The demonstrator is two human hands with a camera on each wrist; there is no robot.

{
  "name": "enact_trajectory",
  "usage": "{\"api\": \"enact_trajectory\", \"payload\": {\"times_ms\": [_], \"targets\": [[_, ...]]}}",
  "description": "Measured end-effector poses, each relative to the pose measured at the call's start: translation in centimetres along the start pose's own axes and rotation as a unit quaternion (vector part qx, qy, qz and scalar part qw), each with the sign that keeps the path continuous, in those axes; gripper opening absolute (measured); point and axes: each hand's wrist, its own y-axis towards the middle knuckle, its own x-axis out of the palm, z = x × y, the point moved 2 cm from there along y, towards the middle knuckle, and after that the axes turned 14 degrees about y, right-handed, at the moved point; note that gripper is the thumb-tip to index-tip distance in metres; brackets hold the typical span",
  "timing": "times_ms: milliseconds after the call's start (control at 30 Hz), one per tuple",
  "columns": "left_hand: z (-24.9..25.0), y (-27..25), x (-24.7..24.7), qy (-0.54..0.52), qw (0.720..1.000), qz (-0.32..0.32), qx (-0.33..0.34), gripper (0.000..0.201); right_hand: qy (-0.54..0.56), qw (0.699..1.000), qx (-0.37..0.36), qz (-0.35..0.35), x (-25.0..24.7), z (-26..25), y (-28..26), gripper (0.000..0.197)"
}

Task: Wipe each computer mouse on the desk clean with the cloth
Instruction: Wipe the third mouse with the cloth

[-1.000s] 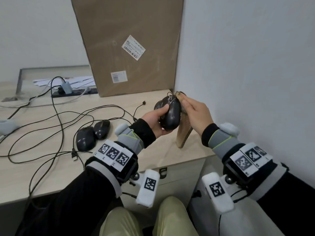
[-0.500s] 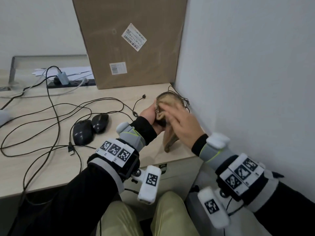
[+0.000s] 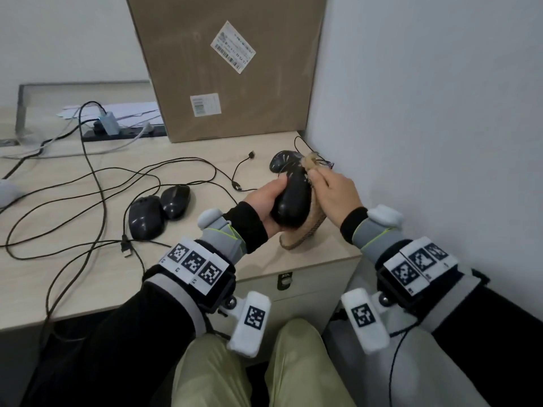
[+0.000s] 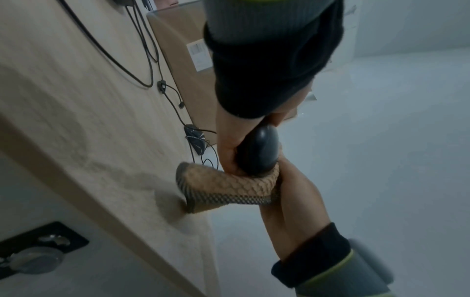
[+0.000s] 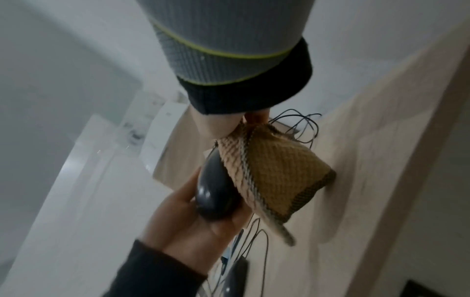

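My left hand (image 3: 266, 201) grips a glossy black mouse (image 3: 292, 202) (image 4: 258, 151) (image 5: 214, 193) above the desk's right front corner. Against the mouse's right side my right hand (image 3: 333, 195) presses a tan woven cloth (image 3: 305, 230) (image 4: 229, 187) (image 5: 277, 176), whose loose end hangs down to the desktop. Another black mouse (image 3: 283, 161) lies on the desk just behind, by the wall. A pair of black mice (image 3: 146, 217) (image 3: 175, 200) lies side by side to the left.
Black cables (image 3: 97, 186) loop across the light wood desk (image 3: 73, 268). A large cardboard box (image 3: 229, 66) leans at the back, with a power strip (image 3: 123, 132) to its left. The white wall (image 3: 440, 113) is close on the right. A drawer lock (image 3: 284, 279) sits below the desk edge.
Half a second ago the cloth covered the top of the held mouse. My right hand has drawn it down to the mouse's right side, baring the black top.
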Motion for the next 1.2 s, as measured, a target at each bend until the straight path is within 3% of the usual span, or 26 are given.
{"api": "enact_trajectory", "payload": {"times_ms": [100, 167, 233, 333, 500, 667, 800, 967, 1100, 1200], "targets": [[0.8, -0.6, -0.1, -0.027, 0.999, -0.022, 0.022, 0.033, 0.117, 0.990, 0.064, 0.039, -1.0, 0.9, 0.9, 0.029], [1.5, -0.8, -0.3, -0.040, 0.998, -0.024, 0.037, 0.033, 0.222, 0.965, 0.100, 0.100, -1.6, 1.4, 1.1, 0.032], [1.9, -0.8, -0.4, -0.038, 0.998, -0.021, 0.043, 0.038, 0.265, 0.950, 0.101, 0.132, -2.1, 1.0, 1.1, 0.034], [1.7, -0.8, -0.1, -0.038, 0.998, -0.028, 0.044, 0.042, 0.276, 0.949, 0.046, 0.144, -2.4, -0.4, 0.5, 0.029], [1.5, -0.7, 0.7, -0.046, 0.998, -0.029, 0.042, 0.035, 0.096, 0.989, -0.072, 0.089, -0.8, -0.8, -0.5, 0.024], [0.9, -0.3, 0.8, -0.043, 0.998, -0.012, 0.038, 0.038, -0.007, 0.988, -0.145, 0.057, 0.4, -0.9, -2.3, 0.025], [0.5, -0.2, 0.8, -0.014, 1.000, 0.000, 0.027, 0.035, -0.047, 0.995, -0.086, 0.032, -0.1, -1.1, -0.8, 0.022], [0.8, -0.1, 0.7, 0.006, 0.999, 0.004, 0.040, 0.037, -0.092, 0.988, -0.122, -0.010, 0.9, -2.1, -2.2, 0.025], [0.3, -0.3, 1.0, -0.003, 0.999, 0.006, 0.035, 0.034, -0.084, 0.996, -0.029, 0.009, 0.0, -2.1, 0.1, 0.025], [0.2, -0.2, 0.6, -0.013, 0.999, 0.006, 0.039, 0.039, -0.092, 0.991, -0.083, -0.049, 0.8, -2.6, -2.2, 0.032]]}}
